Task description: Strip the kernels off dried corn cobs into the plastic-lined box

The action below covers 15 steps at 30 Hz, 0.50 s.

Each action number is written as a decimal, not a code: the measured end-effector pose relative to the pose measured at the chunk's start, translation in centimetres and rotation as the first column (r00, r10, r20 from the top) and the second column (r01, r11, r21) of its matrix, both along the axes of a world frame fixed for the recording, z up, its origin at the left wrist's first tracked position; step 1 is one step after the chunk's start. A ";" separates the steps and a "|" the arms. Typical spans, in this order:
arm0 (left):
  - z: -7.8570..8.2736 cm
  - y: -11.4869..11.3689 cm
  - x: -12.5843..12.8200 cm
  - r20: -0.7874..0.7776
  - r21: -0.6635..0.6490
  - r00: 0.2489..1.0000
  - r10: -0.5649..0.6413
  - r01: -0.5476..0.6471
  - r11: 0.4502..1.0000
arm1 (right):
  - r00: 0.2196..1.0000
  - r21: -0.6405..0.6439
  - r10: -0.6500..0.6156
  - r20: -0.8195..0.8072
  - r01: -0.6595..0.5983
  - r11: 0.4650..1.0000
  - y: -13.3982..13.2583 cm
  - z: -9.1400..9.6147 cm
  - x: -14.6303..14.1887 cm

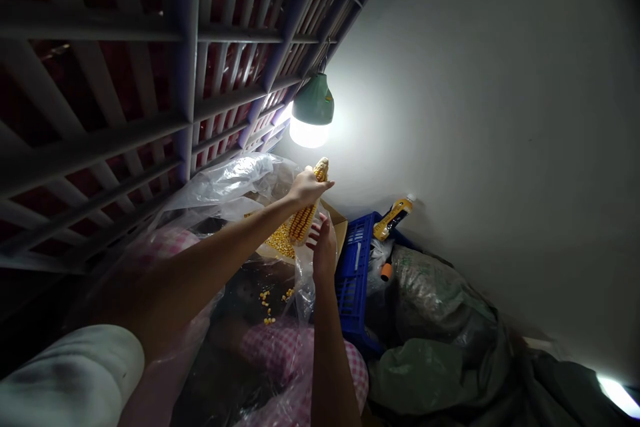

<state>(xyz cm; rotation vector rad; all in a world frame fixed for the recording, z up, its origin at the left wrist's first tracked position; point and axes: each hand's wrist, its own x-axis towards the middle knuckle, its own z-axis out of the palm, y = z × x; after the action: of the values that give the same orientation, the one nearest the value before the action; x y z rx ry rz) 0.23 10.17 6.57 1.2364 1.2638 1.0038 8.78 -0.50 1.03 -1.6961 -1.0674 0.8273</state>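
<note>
My left hand [306, 187] is closed around the upper part of a yellow corn cob [305, 219], held upright under a lit lamp. Just below and to the right of the cob's lower end is my right hand [324, 244], fingers raised and spread, fingertips at the cob. Loose yellow kernels [280, 240] lie in a heap in a cardboard box [341, 221] behind the cob. A few kernels [267, 307] are scattered on the clear plastic sheet [225, 187] over my lap.
A green hanging lamp [311, 113] glows against the white wall. A slatted frame [150, 80] fills the left. A blue plastic crate [353, 273] stands right of my hands, with a yellow bottle [395, 217] behind it. Dark green sacks [440, 327] lie at right.
</note>
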 end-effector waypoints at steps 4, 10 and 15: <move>0.0 -0.3 0.1 -0.149 0.030 0.987 0.063 -0.059 0.998 | 0.980 -0.050 0.046 0.194 -0.037 0.998 -1.6 0.8 -1.8; 0.1 -0.8 0.1 -0.178 0.035 0.981 0.075 -0.070 0.997 | 0.959 0.023 -0.001 0.285 -0.005 1.000 -1.9 -0.2 -3.3; -0.3 -0.7 0.3 -0.105 0.006 0.993 0.058 -0.058 0.998 | 0.965 0.071 -0.040 0.261 0.022 0.997 -1.7 -1.0 -3.5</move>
<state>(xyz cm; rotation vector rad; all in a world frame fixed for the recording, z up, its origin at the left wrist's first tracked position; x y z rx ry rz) 0.52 9.48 6.28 1.2748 1.3869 0.9929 5.29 -2.21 -0.01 -1.7939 -1.2284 0.5490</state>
